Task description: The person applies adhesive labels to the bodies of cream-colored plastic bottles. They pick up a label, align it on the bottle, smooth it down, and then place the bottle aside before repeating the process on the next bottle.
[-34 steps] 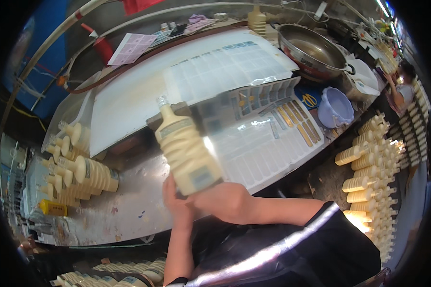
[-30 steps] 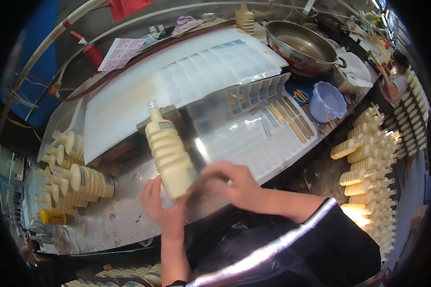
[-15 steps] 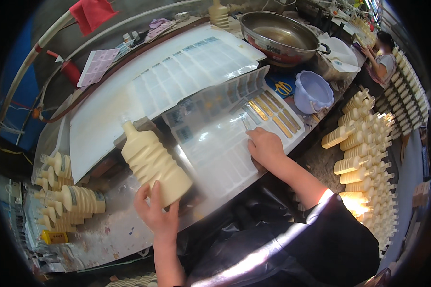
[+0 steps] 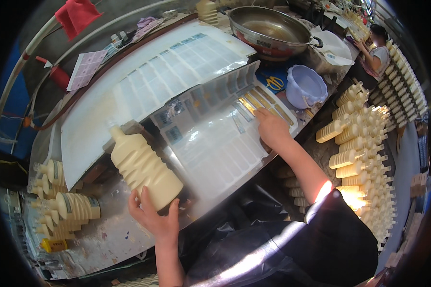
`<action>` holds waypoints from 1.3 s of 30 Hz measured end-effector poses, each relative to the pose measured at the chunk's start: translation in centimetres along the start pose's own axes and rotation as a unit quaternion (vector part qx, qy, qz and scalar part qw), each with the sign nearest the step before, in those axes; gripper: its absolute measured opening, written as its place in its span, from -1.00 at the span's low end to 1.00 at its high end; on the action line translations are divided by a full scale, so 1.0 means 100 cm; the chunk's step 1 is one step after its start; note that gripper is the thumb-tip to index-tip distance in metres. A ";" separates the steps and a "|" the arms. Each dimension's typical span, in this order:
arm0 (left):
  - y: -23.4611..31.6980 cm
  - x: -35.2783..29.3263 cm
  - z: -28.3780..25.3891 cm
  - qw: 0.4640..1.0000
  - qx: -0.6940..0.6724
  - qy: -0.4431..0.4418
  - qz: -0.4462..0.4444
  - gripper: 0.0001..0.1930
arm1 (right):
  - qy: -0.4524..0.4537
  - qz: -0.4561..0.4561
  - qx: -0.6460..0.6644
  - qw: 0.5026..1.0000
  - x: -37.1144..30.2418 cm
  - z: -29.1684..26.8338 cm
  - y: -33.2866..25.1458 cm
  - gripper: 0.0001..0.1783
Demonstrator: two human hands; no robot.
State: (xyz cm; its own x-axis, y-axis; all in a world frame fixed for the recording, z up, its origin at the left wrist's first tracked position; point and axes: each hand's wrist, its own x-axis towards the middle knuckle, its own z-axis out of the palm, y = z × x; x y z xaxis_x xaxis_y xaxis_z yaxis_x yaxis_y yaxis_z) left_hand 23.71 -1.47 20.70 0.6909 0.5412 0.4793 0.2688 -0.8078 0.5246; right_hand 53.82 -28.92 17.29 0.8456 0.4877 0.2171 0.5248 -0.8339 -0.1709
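A cream-coloured plastic bottle [image 4: 146,167] with slanting ridges lies tilted on a dark support, its neck pointing away to the left. My left hand [image 4: 157,217] is at the bottle's base, fingers spread and fingertips against its lower edge. To the right, a translucent sheet of labels [image 4: 215,148] lies on the bench, its far part folded up. Gold strips [image 4: 268,103] line the sheet's right end. My right hand [image 4: 275,129] is over them, fingers curled together at the near end of one strip. The fingertips hide whatever is between them.
Behind the sheet, a large white board [image 4: 100,124] slopes up. A metal pan [image 4: 273,31], a lilac bucket [image 4: 306,86] and yellow-handled scissors [image 4: 275,83] are beyond the sheet. Labelled bottles [image 4: 76,205] lie at left; many cream bottles [image 4: 352,138] stack at right. Another person [image 4: 377,52] sits far right.
My right hand has moved right and away, from beside the bluish strips to the gold ones. My left hand's fingers have slid slightly down the bottle's base. The whole view has shifted a little.
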 end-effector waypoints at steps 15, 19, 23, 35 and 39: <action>-0.009 0.001 0.004 0.996 -0.078 0.013 -0.043 -0.16 | -0.074 -0.046 -0.021 0.996 -0.071 -0.032 -0.029 -0.43; 0.004 0.004 -0.005 0.995 -0.081 0.013 -0.048 -0.20 | -0.101 -0.057 -0.033 0.993 -0.052 -0.021 -0.005 -0.47; 0.003 0.002 -0.013 0.995 -0.086 0.048 -0.008 -0.28 | -0.159 -0.030 -0.038 0.986 -0.076 -0.035 -0.029 -0.47; 0.050 0.012 0.000 0.972 -0.188 0.026 0.138 -0.68 | -0.020 -0.127 0.174 0.976 -0.107 -0.032 0.005 -0.85; 0.072 0.020 0.009 0.978 -0.153 -0.011 0.139 -0.62 | -0.167 0.126 0.465 0.860 -0.086 -0.054 -0.055 -0.84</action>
State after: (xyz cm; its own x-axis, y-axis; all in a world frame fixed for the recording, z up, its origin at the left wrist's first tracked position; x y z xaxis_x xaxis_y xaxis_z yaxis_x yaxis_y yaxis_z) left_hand 27.66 -6.42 24.83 0.7236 0.3037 0.6199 -0.1417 -0.8135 0.5640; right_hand 43.08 -29.92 21.53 0.8438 0.4977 -0.2008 0.0403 -0.4319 -0.9010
